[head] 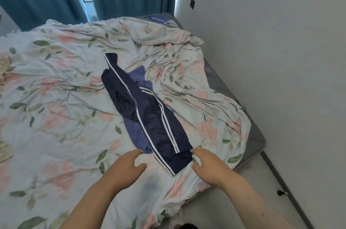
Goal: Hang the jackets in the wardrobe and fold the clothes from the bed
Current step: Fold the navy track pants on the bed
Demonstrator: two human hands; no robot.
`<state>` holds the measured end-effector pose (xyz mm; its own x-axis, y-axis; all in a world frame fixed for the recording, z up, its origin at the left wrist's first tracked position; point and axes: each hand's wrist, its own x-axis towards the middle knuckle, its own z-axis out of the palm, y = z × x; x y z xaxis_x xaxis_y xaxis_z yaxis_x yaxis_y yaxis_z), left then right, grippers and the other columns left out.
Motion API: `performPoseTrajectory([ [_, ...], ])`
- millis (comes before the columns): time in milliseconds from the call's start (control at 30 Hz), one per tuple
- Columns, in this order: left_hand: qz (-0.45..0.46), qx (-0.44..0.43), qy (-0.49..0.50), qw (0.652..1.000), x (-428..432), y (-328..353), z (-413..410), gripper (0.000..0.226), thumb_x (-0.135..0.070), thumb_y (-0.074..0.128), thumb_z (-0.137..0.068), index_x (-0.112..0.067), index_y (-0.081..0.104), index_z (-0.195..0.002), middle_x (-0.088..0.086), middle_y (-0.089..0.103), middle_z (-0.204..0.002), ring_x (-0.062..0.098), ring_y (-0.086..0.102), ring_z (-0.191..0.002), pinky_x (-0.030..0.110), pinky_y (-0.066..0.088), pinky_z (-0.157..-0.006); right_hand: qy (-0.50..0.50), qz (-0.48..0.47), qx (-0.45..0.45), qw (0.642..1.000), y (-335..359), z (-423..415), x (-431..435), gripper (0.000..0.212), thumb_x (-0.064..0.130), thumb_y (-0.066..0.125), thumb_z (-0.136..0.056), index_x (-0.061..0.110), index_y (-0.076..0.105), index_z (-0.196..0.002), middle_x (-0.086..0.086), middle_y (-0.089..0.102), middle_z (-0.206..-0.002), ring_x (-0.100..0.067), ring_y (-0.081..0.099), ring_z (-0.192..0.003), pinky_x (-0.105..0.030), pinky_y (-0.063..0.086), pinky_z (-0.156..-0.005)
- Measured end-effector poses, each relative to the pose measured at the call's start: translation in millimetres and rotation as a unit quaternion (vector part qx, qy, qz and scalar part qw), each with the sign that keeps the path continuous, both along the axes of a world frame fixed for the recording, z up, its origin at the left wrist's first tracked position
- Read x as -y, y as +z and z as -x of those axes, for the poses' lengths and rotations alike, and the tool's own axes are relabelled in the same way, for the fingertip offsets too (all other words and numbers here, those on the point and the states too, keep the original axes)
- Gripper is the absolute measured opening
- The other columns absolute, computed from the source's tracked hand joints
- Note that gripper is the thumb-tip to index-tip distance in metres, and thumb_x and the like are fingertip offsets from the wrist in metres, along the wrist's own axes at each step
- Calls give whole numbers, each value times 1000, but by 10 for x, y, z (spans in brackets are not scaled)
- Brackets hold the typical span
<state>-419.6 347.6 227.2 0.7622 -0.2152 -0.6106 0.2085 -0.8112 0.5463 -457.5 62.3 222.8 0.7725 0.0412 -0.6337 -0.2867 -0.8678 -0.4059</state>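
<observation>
From the head view, the navy striped trousers (149, 116) lie across the middle of the floral sheet (56, 97), running from 11 o'clock down to 5 o'clock over a lighter blue garment (133, 131). The left hand (129, 166) and right hand (205, 163) hover at 6 o'clock on either side of the trousers' near end, fingers loosely spread and holding nothing. The folding step looks about to begin. Next, each hand must pinch a near corner.

The left hand (129, 165) and right hand (208, 166), like both forearms (89, 200), are bare.
</observation>
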Motion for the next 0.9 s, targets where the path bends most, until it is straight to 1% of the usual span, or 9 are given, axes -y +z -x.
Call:
performPoseTrajectory([
  [133,56,-101,100,988,470,-757,-35,41,-33,57,-93,-24,54,-133,-6,55,-131,10,53,-117,24,40,-92,57,13,-58,997,-904,-373,283,53,30,44,-98,21,33,-149,-3,40,-149,-22,43,-133,-33,39,-106],
  [233,44,-168,141,975,710,-1369,64,8,-23,57,-92,-16,61,-95,2,59,-98,15,53,-87,27,40,-73,140,36,-127,981,-1538,-561,402,50,22,38,-99,21,31,-149,-8,42,-143,-28,46,-125,-38,44,-99],
  [267,29,-184,145,972,762,-1580,107,10,-19,56,-91,-14,58,-83,3,56,-88,17,49,-79,29,37,-69,157,39,-137,977,-1734,-620,407,49,21,38,-99,22,33,-148,-9,43,-142,-30,47,-123,-39,44,-98],
  [433,56,-278,270,920,1151,-2473,258,16,-9,58,-90,-1,66,-101,8,60,-95,21,54,-86,29,42,-76,225,58,-100,968,-2520,-906,287,60,17,43,-98,25,21,-154,-13,18,-158,-38,30,-138,-45,40,-105],
  [533,106,-321,374,864,1411,-2797,280,6,-14,64,-90,-9,61,-90,4,52,-76,18,47,-64,28,40,-59,280,104,-99,949,-2876,-1008,239,76,11,47,-94,32,8,-156,-12,-2,-162,-38,18,-143,-48,40,-106],
  [633,135,-313,443,829,1589,-3062,312,31,-18,68,-89,-14,41,-74,3,36,-63,15,30,-45,26,29,-46,322,130,-89,934,-3073,-1080,236,74,9,50,-89,32,18,-152,-15,15,-152,-39,28,-130,-49,43,-100],
  [733,157,-296,499,800,1687,-3113,257,30,-19,67,-91,-14,42,-73,6,45,-65,16,39,-45,26,36,-46,311,116,-27,943,-3123,-1159,270,62,8,51,-87,27,30,-142,-15,40,-124,-37,46,-107,-44,48,-85],
  [800,196,-279,526,779,1708,-3045,182,18,-11,62,-92,-11,47,-82,9,55,-78,19,53,-63,32,51,-59,327,123,-8,937,-3118,-1187,305,66,7,52,-86,26,28,-144,-13,47,-113,-36,52,-103,-41,46,-77],
  [900,246,-219,541,774,1684,-2786,52,12,0,58,-89,-11,52,-89,8,61,-89,21,59,-77,40,57,-75,371,117,-5,921,-3078,-1157,322,80,13,54,-89,33,14,-154,-11,39,-123,-32,46,-106,-40,48,-85],
])
